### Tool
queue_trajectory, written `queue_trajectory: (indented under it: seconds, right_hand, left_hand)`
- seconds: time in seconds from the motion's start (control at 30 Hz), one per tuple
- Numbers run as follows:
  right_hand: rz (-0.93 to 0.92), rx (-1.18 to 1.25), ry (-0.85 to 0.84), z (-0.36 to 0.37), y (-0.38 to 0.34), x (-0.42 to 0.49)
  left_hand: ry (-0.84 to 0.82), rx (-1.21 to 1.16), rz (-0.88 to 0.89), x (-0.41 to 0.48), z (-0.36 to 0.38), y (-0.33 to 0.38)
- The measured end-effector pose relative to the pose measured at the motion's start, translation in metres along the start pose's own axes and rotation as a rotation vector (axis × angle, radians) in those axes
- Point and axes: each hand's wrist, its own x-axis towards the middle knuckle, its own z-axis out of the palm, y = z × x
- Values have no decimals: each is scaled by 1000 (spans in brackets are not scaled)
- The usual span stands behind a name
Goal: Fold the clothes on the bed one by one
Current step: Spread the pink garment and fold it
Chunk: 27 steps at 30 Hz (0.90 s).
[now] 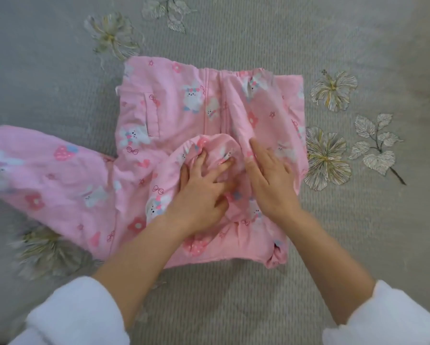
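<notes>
One pink garment lies flat on the bed, near the middle of the head view. Print: white rabbits, red flowers, bows, a strawberry. The body forms a rough rectangle. A centre seam runs down it, and a slit pocket sits on the left side of the view. The far edge of the body is gathered.

Outstretched sleeve: runs from the body to the left edge of the view, flat on the bed, blurred toward its end.

Folded sleeve: laid across the front of the body. Its gathered cuff ends about at the centre seam.

Left hand: palm down on the folded sleeve. Fingers are spread and bent, tips dug into the bunched cuff, grasping the cloth there.

Right hand: just beside the left hand, palm down on the garment body, right of the cuff. Fingers are straight and released, pressing the cloth flat and holding nothing. A raised fold runs from the fingertip toward the far edge.

Both forearms are bare, with white fleecy sleeves at the near edge of the view.

The bed cover is grey and ribbed, with embroidered flowers and leaves around the garment. One flower lies just beside the body's right edge.
</notes>
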Motion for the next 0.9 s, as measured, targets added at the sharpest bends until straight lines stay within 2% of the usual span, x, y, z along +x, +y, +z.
queue_trajectory:
  seconds: [0.07, 0.13, 0.27, 0.33, 0.43, 0.5, 0.57, 0.63, 0.7, 0.77, 0.9]
  right_hand:
    - [18, -115, -17, 6, -12, -8]
    - [52, -213, -15, 19, -24, -10]
    - [112, -303, 9, 49, -38, -6]
    - [111, -374, 28, 61, -35, -5]
    - [104, -483, 37, 72, -29, -2]
    - [107, -516, 17, 75, -27, 1]
    - [109, -541, -8, 76, -24, 5]
    - [112, -556, -30, 75, -22, 7]
    - [122, -563, -45, 75, -22, 7]
    - [122, -572, -54, 74, -22, 6]
    - [109, -599, -56, 74, -24, 5]
  left_hand:
    - [234, -185, 13, -23, -20, -9]
    - [439, -274, -74, -51, -32, -17]
    - [628, -199, -290, -88, -33, -36]
    - [755, -237, -528, -96, -32, -49]
    - [924, -381, -1037, -101, -38, -74]
    - [1038, -572, -1333, -103, -45, -93]
    - [1169, -828, -1473, -105, -52, -110]
    - [1283, -1103, -1399, -108, -60, -120]
    - [1250, -1104, -1321, -110, -71, -118]
    - [1162, -826, -1183, -110, -83, -111]
    - [1084, -373, -672, -89, -96, -77]
